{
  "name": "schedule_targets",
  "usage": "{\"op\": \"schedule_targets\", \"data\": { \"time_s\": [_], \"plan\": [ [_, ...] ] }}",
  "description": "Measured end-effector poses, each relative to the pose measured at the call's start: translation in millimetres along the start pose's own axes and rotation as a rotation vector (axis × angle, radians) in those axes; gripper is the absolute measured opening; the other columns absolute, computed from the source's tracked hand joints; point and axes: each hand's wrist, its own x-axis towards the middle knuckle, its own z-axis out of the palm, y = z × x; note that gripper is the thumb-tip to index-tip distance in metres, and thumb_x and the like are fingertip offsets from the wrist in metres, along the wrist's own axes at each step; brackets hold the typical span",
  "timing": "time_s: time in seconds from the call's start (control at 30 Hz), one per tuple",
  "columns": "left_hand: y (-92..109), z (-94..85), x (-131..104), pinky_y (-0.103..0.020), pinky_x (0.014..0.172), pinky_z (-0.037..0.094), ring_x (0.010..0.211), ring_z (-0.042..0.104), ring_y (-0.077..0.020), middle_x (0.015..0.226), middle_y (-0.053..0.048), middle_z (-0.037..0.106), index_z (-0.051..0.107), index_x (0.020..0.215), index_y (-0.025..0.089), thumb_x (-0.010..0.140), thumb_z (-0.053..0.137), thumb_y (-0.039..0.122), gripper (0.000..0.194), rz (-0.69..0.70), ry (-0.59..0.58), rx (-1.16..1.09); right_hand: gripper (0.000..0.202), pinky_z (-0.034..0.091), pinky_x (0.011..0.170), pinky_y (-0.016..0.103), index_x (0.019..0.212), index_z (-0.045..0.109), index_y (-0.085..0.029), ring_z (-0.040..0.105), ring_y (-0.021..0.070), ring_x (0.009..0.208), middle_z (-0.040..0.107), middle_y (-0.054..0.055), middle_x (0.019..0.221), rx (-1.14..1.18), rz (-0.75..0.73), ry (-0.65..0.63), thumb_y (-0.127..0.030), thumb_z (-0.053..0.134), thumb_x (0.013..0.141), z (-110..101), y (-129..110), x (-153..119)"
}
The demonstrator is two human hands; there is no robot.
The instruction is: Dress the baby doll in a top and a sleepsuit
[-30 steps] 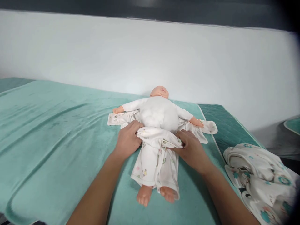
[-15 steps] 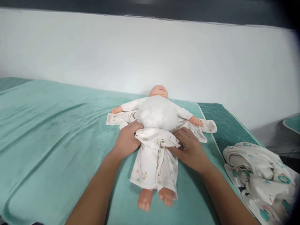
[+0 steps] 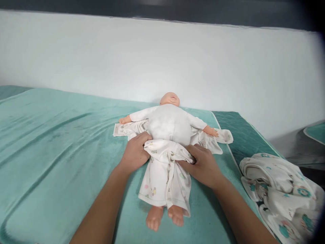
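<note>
A baby doll (image 3: 169,123) with a white cloth body lies on its back, head toward the wall and feet toward me. White printed baby pants (image 3: 166,176) cover its legs up to the hips, and both bare feet stick out below the hems. At the waistband's left side, my left hand (image 3: 135,152) is closed on the fabric. My right hand (image 3: 201,164) pinches the waistband on the other side, thumb below the fold. Beneath the doll's arms a printed baby top (image 3: 205,140) is spread, its sleeves reaching out to both sides; its middle is hidden.
A light green sheet (image 3: 63,142) with some creases covers the bed. To the right lies a crumpled white cloth (image 3: 281,186) with teal prints, beside a darker green quilted pad (image 3: 228,123). A white wall (image 3: 157,57) stands behind the doll's head.
The right hand has shifted slightly down with its side of the waistband. Both hands keep hold of the pants. The whole view has moved a little, so everything sits slightly further left.
</note>
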Motion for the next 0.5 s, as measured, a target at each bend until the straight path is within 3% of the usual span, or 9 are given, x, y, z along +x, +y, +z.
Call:
{"op": "schedule_targets", "data": {
  "time_s": [0.3,0.5],
  "plan": [
    [-3.3,2.4,0.8,-0.027,0.064,0.032,0.07,0.047,-0.0128,0.074,0.004,0.054,0.047,0.073,0.019,0.074,0.053,0.01,0.011,0.021,0.001,-0.021,0.026,0.034,0.064,0.029,0.075,0.052,-0.02,0.049,0.0169,0.067,0.052,-0.001,0.066,0.019,-0.11,0.075,-0.039,0.066,0.087,4.2,2.2,3.8],
    [-3.5,4.5,-3.0,-0.027,0.067,0.033,0.074,0.049,-0.0133,0.078,0.003,0.054,0.049,0.074,0.019,0.075,0.051,0.007,0.012,0.054,0.012,-0.052,0.026,0.035,0.063,0.029,0.085,0.058,-0.02,0.052,0.0175,0.067,0.056,-0.001,0.068,0.016,-0.08,0.097,-0.044,0.068,0.086,6.7,4.5,0.9]
  ]
}}
